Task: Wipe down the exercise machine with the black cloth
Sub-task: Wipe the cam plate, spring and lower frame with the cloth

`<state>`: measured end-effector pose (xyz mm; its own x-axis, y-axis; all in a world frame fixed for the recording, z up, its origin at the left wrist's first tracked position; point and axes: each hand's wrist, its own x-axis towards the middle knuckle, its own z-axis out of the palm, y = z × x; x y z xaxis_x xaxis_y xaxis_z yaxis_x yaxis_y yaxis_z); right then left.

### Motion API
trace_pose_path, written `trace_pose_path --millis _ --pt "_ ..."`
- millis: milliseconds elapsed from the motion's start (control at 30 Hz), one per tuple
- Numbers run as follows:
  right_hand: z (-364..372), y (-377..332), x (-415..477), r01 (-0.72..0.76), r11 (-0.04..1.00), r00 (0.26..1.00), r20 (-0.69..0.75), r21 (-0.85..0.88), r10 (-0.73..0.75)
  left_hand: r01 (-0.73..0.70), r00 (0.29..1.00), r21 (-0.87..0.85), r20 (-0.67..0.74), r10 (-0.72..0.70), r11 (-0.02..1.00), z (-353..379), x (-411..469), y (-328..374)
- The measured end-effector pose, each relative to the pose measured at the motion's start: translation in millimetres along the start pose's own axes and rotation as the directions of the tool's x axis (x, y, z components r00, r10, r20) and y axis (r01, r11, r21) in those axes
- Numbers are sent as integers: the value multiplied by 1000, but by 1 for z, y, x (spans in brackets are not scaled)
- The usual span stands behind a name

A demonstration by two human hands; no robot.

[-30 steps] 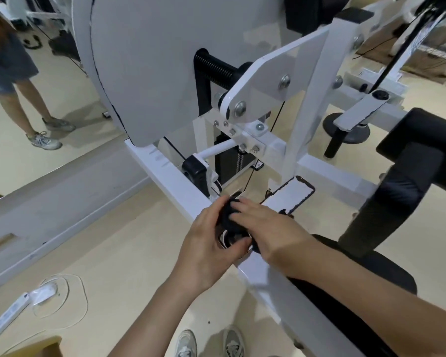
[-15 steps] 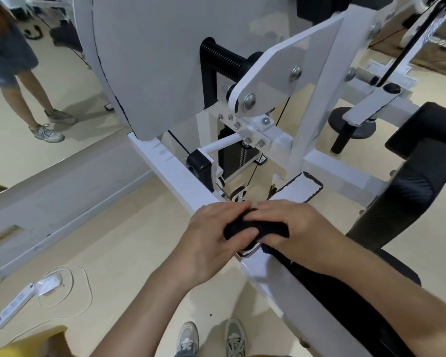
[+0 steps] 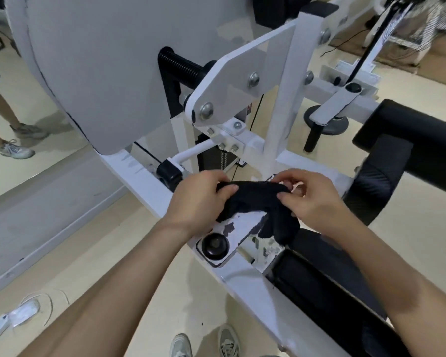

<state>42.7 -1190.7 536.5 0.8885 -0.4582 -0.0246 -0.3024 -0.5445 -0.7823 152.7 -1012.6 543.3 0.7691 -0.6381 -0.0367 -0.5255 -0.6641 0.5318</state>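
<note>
The left hand (image 3: 196, 202) is pinching the cloth (image 3: 255, 202) at its 9 o'clock end, the right hand (image 3: 314, 202) at its 3 o'clock end. Its long axis is running 9-to-3 over the machine (image 3: 142, 181), both hands equally near, a tail drooping toward 5 o'clock.

Beige floor (image 3: 70, 243), grey ledge (image 3: 44, 202) alongside

Readable txt: none.
Frame sticker (image 3: 232, 227): worn, only dark scraps left, no letters legible; upper edge hidden under black cloth (image 3: 255, 199).
Small red label (image 3: 248, 109): sits behind white pivot plate (image 3: 242, 65), too small and blurry to read.
Power strip (image 3: 0, 328) on floor: markings, if any, can't be made out.
</note>
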Motion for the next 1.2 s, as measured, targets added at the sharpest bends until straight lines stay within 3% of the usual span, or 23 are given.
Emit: trace_pose_path --millis 67,133,200,333,433,500,567,633,700,800,867,933,1000,1200 --pt "-6 -5 0 7 999 1000 -16 43 -6 -66 995 -21 -72 64 998 -5 3 5" --pt "-5 -13 -12 15 998 981 194 59 -27 -55 996 24 -70 56 998 -16 4 -3" --pt "7 -13 -30 75 996 931 362 -52 -51 -5 999 52 38 3 999 -23 3 -20" --pt "24 2 -48 293 921 926 317 -256 -207 -41 999 144 -3 42 989 -14 -21 -12" --pt "15 8 -39 216 960 949 270 -180 -163 -32 986 490 160 -54 871 26 -39 23" --pt "5 14 -26 167 964 980 144 -205 -139 -41 981 684 164 -100 728 55 -40 33" --pt "1 21 -9 107 952 987 149 -286 -66 -40 987 741 132 -87 671 65 -29 37" --pt "6 23 2 64 950 979 202 -304 -2 7 973 675 166 -161 738 67 -19 40" --pt "11 24 5 46 953 980 199 -300 15 -14 942 493 298 -154 870 62 -12 40" --pt "6 27 5 14 977 982 185 -215 26 32 856 164 504 -111 986 36 -14 34" --pt "1 30 7 -19 990 982 185 -139 45 106 874 30 473 -107 994 30 -17 32" --pt "-2 31 10 -73 996 985 154 -48 80 33 918 246 376 -127 969 39 -9 37" --pt "-2 34 12 -104 994 987 128 25 100 -22 944 489 299 -143 872 54 -2 46" --pt "-1 41 17 -250 924 967 120 289 224 -120 940 636 320 -119 762 73 15 64"
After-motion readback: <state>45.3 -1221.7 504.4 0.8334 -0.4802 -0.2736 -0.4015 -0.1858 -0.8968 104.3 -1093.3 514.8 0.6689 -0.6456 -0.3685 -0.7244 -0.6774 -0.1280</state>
